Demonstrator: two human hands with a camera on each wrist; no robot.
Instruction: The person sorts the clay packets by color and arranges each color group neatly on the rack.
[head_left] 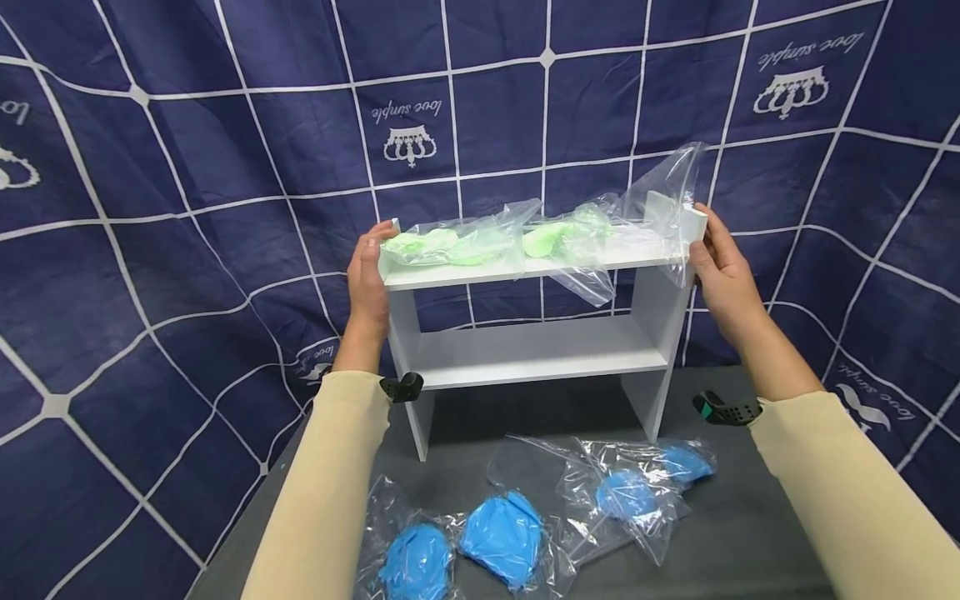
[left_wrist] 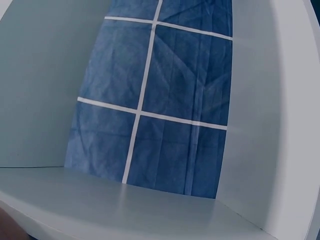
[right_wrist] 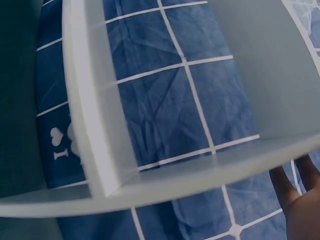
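A small white two-tier shelf [head_left: 540,354] stands upright in the head view, and both hands hold it by its ends. My left hand [head_left: 367,271] grips the upper left side panel, fingers over its edge. On the opposite end, my right hand [head_left: 726,275] grips the upper right panel, thumb in front and fingers behind. Clear plastic bags with light green contents [head_left: 547,239] lie along the top board. The left wrist view shows the shelf's inside [left_wrist: 260,120]; the right wrist view shows its side panel [right_wrist: 200,182] with right-hand fingers [right_wrist: 285,192] beside it.
Several clear bags with blue contents [head_left: 502,537] lie on the dark grey table [head_left: 720,525] in front of the shelf. A dark blue curtain with white grid lines [head_left: 495,125] hangs behind and at both sides. Clear plastic [head_left: 667,183] sticks up at the top board's right end.
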